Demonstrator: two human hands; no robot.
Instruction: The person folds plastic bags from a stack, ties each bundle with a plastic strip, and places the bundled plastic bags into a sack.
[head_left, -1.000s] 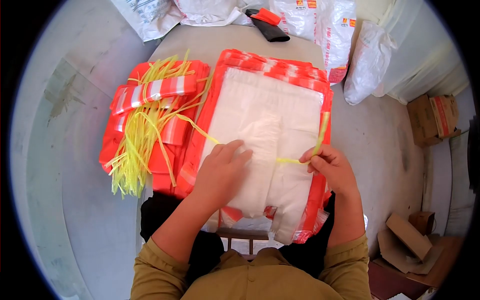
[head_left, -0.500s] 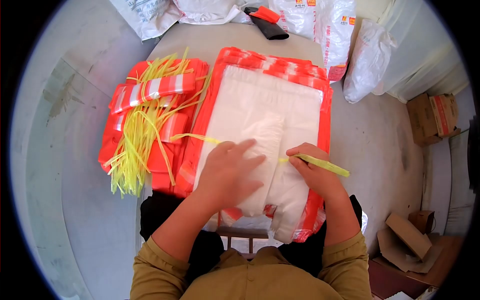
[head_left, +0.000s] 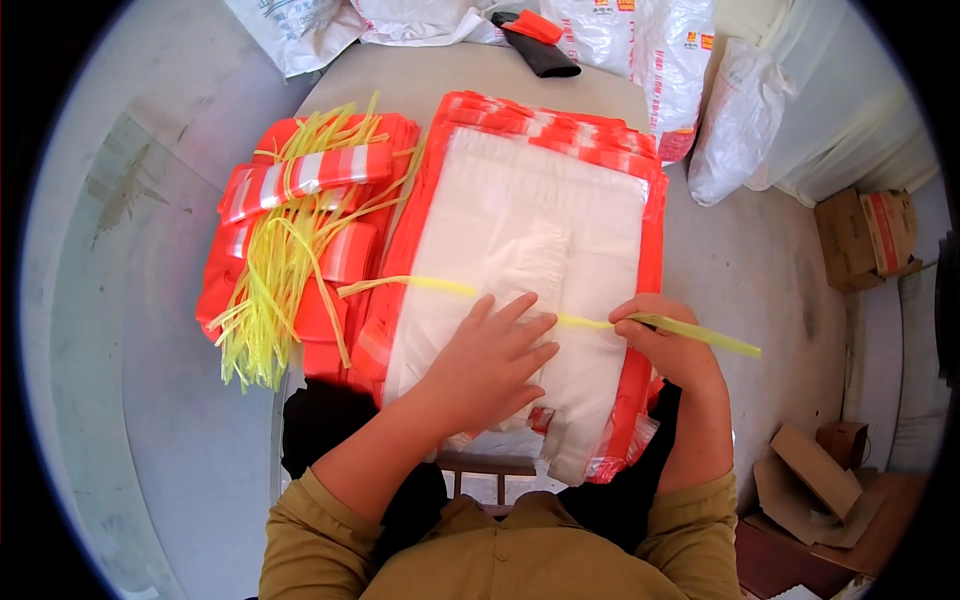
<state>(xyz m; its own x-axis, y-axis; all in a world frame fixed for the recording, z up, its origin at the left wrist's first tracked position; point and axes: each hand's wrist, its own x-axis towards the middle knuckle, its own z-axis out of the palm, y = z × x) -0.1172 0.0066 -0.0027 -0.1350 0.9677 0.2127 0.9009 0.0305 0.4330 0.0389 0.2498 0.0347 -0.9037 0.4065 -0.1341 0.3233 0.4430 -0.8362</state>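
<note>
A folded white plastic bundle lies on white sheets, on top of a stack of red plastic bags. My left hand rests on the bundle, palm down with its fingers spread. A yellow strip runs from the left towards that hand, and its middle is hidden at the hand and bundle. To the right of the bundle my right hand pinches the strip's other part, whose free end points right. Left of the stack, many yellow strips lie on folded red bags.
White printed sacks stand along the table's far edge, near a black roll with a red piece. A filled white bag is at the back right. Cardboard boxes sit on the right.
My right hand first moved left towards the bundle, then back right with the yellow strip. My left hand has shifted right and slightly down, with its fingers spread wider.
</note>
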